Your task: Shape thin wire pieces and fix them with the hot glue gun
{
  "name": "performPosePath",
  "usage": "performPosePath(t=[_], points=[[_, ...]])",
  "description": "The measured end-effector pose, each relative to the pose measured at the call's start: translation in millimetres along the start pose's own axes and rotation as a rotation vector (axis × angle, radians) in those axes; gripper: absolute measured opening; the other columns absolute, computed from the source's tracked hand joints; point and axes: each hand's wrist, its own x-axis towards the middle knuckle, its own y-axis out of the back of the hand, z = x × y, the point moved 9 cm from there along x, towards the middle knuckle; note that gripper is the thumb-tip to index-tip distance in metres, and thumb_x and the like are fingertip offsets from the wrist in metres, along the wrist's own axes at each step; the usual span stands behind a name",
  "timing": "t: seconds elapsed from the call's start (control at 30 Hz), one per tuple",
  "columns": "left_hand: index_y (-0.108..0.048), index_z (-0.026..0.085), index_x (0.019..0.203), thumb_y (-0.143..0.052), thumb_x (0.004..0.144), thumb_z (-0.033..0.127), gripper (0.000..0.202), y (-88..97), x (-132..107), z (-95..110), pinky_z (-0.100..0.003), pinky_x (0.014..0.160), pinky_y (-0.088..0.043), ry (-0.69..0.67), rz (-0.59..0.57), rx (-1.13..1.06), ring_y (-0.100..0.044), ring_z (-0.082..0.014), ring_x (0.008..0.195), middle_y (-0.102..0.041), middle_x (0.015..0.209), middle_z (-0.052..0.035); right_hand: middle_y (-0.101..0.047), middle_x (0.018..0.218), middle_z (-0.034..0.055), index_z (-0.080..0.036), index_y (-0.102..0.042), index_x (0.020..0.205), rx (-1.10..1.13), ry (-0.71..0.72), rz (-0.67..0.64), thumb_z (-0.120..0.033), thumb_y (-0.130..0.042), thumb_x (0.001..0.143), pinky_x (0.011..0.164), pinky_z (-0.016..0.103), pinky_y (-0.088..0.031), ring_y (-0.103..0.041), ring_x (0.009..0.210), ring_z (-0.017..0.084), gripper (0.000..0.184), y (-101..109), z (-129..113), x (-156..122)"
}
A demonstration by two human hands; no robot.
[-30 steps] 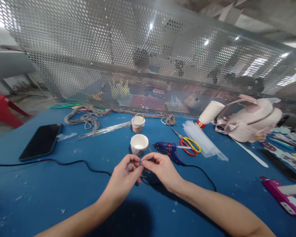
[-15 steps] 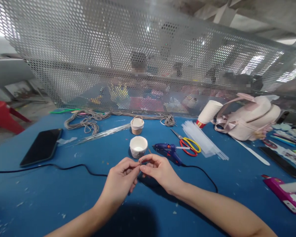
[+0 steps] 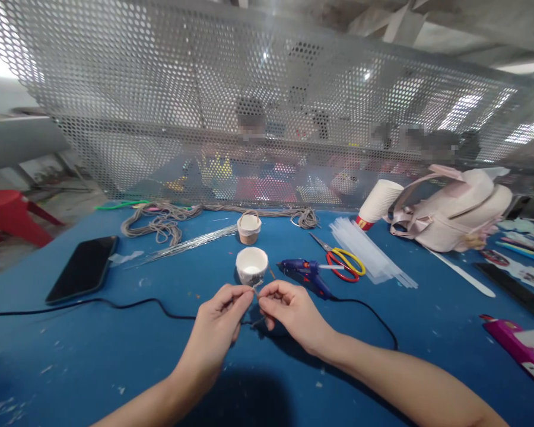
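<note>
My left hand [image 3: 221,314] and my right hand [image 3: 292,309] meet low over the table, thumb and fingertips pinched. Between them runs a thin grey cord [image 3: 257,287], a short bit showing at the fingertips; most of it is hidden by the fingers. Just beyond the fingertips stands a white paper cup [image 3: 251,265] with grey around its lower side. Behind it sits a small basket-like cup [image 3: 249,230] with a handle and a tan lower band. A blue hot glue gun [image 3: 306,271] lies to the right of the white cup, a glue stick in its back.
Scissors [image 3: 345,264], clear glue sticks [image 3: 374,255], stacked paper cups [image 3: 380,203] and a pink backpack [image 3: 454,210] are to the right. Grey cord [image 3: 158,222], wires [image 3: 196,242] and a phone [image 3: 83,268] lie left. A perforated metal screen [image 3: 160,118] borders the back; people sit beyond.
My fingertips have moved slightly apart, and more of the grey cord shows between them. The view has shifted a little; the things on the table stay where they were.
</note>
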Motion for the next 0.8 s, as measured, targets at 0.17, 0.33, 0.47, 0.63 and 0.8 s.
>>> performPosePath(t=[0.17,0.33,0.47,0.63,0.8], points=[[-0.066,0.016,0.072,-0.071,0.063,0.046,0.031,-0.6,0,-6,-0.021,0.038,-0.018,0.053,-0.010,-0.047,-0.028,-0.0053,0.037,-0.038,0.044,0.0093,-0.051,0.052,-0.0059,-0.016,-0.059,0.081,-0.099,0.015,-0.058,-0.040,-0.061,0.079,0.052,0.023,-0.039,-0.047,0.047,0.007,0.025,-6,1,-5],[-0.065,0.015,0.074,-0.071,0.063,0.042,0.030,-1.9,1,-6,-0.023,0.043,-0.033,0.050,-0.020,-0.065,-0.044,-0.0097,0.040,-0.051,0.046,0.0047,-0.055,0.062,-0.0031,-0.016,-0.059,0.080,-0.085,-0.005,-0.082,-0.045,-0.062,0.077,0.050,0.022,-0.040,-0.048,0.048,0.007,0.030,-8,2,-7],[-0.062,0.016,0.078,-0.072,0.062,0.039,0.029,-2.6,3,-10,-0.019,0.037,-0.024,0.103,-0.012,-0.157,-0.033,-0.0058,0.036,-0.043,0.043,0.0085,-0.056,0.061,-0.0033,-0.016,-0.060,0.079,-0.099,-0.022,-0.083,-0.043,-0.063,0.076,0.050,0.022,-0.040,-0.048,0.047,0.007,0.027,-9,2,-8],[-0.056,0.018,0.072,-0.067,0.063,0.028,0.017,-1.1,3,-14,-0.016,0.038,-0.015,0.138,0.004,-0.234,-0.023,-0.0033,0.038,-0.034,0.043,0.0114,-0.058,0.062,-0.0019,-0.015,-0.060,0.080,-0.085,-0.055,-0.085,-0.040,-0.062,0.077,0.049,0.022,-0.040,-0.047,0.046,0.006,0.026,-9,4,-9],[-0.055,0.016,0.060,-0.060,0.063,0.022,0.008,2.8,3,-11,-0.018,0.040,-0.016,0.088,0.018,-0.229,-0.022,-0.0040,0.040,-0.030,0.044,0.0102,-0.058,0.063,-0.0018,-0.015,-0.061,0.082,-0.077,-0.051,-0.091,-0.036,-0.061,0.078,0.049,0.021,-0.040,-0.047,0.047,0.006,0.022,-10,3,-11]])
